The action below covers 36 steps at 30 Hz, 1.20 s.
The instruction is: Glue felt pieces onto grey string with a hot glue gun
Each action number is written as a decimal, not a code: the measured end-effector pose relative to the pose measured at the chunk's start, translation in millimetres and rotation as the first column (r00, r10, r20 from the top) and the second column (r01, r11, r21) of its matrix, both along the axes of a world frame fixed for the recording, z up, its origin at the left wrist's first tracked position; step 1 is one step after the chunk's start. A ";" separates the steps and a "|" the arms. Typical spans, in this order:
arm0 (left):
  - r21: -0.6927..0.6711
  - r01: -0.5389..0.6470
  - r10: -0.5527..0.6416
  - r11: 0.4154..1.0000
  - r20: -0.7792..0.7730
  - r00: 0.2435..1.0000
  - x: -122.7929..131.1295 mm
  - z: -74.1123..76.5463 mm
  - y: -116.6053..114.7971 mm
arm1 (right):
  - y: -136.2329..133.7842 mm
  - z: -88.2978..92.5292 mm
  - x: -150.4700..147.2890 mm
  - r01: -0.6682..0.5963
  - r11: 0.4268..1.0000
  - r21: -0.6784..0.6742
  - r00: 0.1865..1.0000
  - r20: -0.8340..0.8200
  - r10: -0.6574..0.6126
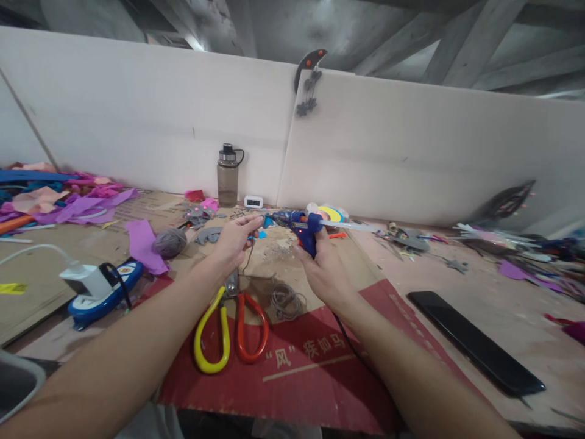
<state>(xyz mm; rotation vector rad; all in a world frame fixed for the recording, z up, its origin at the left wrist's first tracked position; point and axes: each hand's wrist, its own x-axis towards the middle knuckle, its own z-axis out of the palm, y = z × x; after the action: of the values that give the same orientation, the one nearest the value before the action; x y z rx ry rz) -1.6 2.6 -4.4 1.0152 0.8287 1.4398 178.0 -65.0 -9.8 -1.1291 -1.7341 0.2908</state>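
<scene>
Over a red-and-brown cardboard sheet (311,393), the right hand (331,268) grips a blue glue gun (306,230), long axis crosswise, aimed left at a small blue piece (268,222) pinched in the left hand (237,241); scissors (241,318) and coiled cord (286,300) lie nearer the wearer.

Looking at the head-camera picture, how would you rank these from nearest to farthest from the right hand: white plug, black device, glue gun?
1. Glue gun, in the right hand.
2. Black device, to the right.
3. White plug, far left.
</scene>
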 end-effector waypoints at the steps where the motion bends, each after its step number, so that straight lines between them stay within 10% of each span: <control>1: -0.004 0.003 -0.003 1.000 -0.005 1.000 0.0 -0.3 0.4 | -0.1 -0.2 -0.3 0.000 1.000 -0.001 1.000 0.001 0.000; 18: 0.003 -0.006 0.006 1.000 -0.028 1.000 0.8 1.6 -2.0 | -4.1 3.1 -2.3 -0.008 0.999 -0.040 1.000 -0.002 0.008; 28: -0.050 -0.053 0.055 0.997 0.051 0.997 -4.0 2.2 1.0 | 26.2 -13.2 13.1 -0.128 0.937 -0.325 0.912 -0.409 -0.018; 32: -0.017 -0.086 0.086 0.996 0.004 0.996 -2.4 2.6 0.1 | 41.0 -20.8 28.9 0.270 0.843 -0.464 0.963 0.118 -0.244; 36: 0.119 -0.130 0.143 0.984 -0.114 0.983 2.8 3.2 -5.3 | 37.0 -19.5 38.7 0.563 0.808 -0.171 0.703 0.613 -0.360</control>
<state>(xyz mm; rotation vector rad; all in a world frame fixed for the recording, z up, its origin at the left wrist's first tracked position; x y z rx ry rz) 1.3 -2.6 -1.1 1.1580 0.9300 1.5663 216.7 -28.0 -29.3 -2.0433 -1.8350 -0.0781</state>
